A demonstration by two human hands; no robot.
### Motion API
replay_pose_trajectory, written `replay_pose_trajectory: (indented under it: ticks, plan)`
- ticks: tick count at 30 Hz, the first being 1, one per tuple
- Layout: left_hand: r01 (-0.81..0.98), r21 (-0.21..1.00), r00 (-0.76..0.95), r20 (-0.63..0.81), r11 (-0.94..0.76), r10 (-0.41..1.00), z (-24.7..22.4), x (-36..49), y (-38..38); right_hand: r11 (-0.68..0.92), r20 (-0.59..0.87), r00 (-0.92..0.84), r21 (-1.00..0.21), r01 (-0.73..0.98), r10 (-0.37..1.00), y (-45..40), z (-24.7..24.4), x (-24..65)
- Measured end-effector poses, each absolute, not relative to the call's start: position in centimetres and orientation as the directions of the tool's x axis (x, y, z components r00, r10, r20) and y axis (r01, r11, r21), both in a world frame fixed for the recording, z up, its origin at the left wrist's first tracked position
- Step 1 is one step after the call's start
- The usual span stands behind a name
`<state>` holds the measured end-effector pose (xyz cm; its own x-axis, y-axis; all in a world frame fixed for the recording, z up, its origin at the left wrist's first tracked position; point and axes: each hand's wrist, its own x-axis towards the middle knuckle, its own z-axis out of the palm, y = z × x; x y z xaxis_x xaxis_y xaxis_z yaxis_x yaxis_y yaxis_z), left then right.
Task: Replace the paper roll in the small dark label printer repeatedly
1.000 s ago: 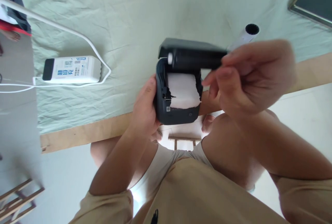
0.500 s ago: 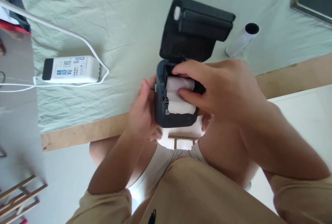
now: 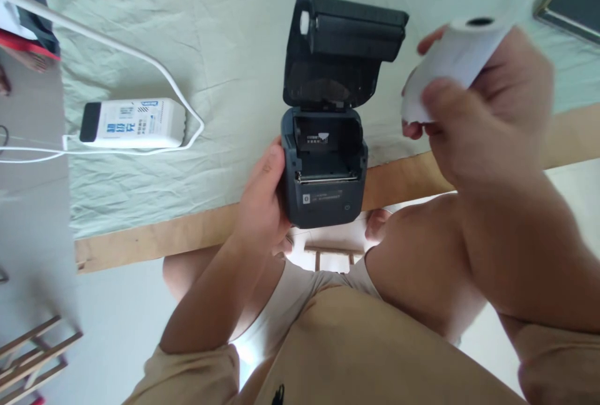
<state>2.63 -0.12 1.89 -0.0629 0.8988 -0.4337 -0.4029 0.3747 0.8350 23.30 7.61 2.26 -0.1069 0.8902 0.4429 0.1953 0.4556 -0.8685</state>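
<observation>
A dark blue-grey printer (image 3: pixel 327 205) is held at the table's near edge, its black lid (image 3: pixel 347 49) swung up and its roll compartment showing no roll. My left hand (image 3: pixel 265 192) grips the printer's left side, thumb along the edge. Over the cloth to the right of the printer, my right hand (image 3: pixel 487 105) holds a white paper roll (image 3: pixel 454 61), tilted, with its dark hollow core facing up. Motion blurs that hand a little. The thumb presses on the roll's near side, and some fingers show behind it.
A white power bank (image 3: pixel 140 122) with a white cable (image 3: pixel 117 55) lies on the green cloth (image 3: pixel 225 49) at left. At the far right is a dark flat device (image 3: pixel 572 5). A person's foot (image 3: pixel 35 60) shows at the left edge; a wooden rack (image 3: pixel 35 361) stands lower left.
My right hand has left the printer's compartment and moved right. The white roll inside it is gone from there. A standing roll at the right is now out of sight or in that hand.
</observation>
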Motion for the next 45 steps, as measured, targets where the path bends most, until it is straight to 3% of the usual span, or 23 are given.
replay_pose_trajectory:
  ticks: [6,10,17,19,22,25,31,36,40,43,45]
  plan:
    - [-0.425,0.848,-0.105,-0.394,0.317,0.913,1.4,2.6,-0.1,0.565,0.548,-0.221,-0.607,0.558,0.807,6.5,1.7,23.6]
    - [-0.455,0.836,-0.092,-0.386,0.306,0.918,1.2,2.5,-0.2,0.622,0.588,-0.294,-0.493,0.608,0.753,7.3,0.6,24.4]
    - [-0.436,0.859,-0.139,-0.360,0.269,0.923,1.0,2.6,-0.1,0.533,0.404,-0.383,-0.378,0.757,0.831,8.0,-1.1,24.9]
    - [-0.451,0.855,-0.132,-0.349,0.257,0.928,1.1,2.7,0.0,0.568,0.454,-0.389,-0.378,0.731,0.802,7.5,0.0,24.9]
    - [-0.475,0.838,-0.065,-0.339,0.270,0.938,1.2,2.5,-0.1,0.650,0.662,-0.327,-0.322,0.688,0.674,7.2,1.9,25.8]
    - [-0.460,0.835,-0.031,-0.354,0.301,0.935,1.4,2.4,-0.1,0.608,0.746,-0.246,-0.257,0.751,0.619,8.5,2.2,27.6]
    - [-0.487,0.820,-0.065,-0.378,0.301,0.923,1.8,2.7,0.2,0.297,0.487,-0.084,-0.380,0.876,0.870,12.0,-1.1,29.3]
    - [-0.466,0.823,-0.067,-0.398,0.324,0.915,1.7,2.5,0.1,0.437,0.421,-0.230,-0.502,0.746,0.877,11.2,-1.5,29.2]
    - [-0.427,0.845,-0.067,-0.383,0.320,0.921,1.4,2.5,0.1,0.554,0.408,-0.393,-0.434,0.711,0.824,10.9,-1.6,29.6]
    - [-0.443,0.848,-0.073,-0.358,0.292,0.931,1.4,2.5,0.2,0.543,0.440,-0.361,-0.415,0.730,0.822,11.1,-1.8,29.7]
    - [-0.457,0.839,-0.045,-0.354,0.296,0.934,1.6,2.5,0.1,0.502,0.475,-0.270,-0.476,0.722,0.838,11.0,-1.6,29.4]
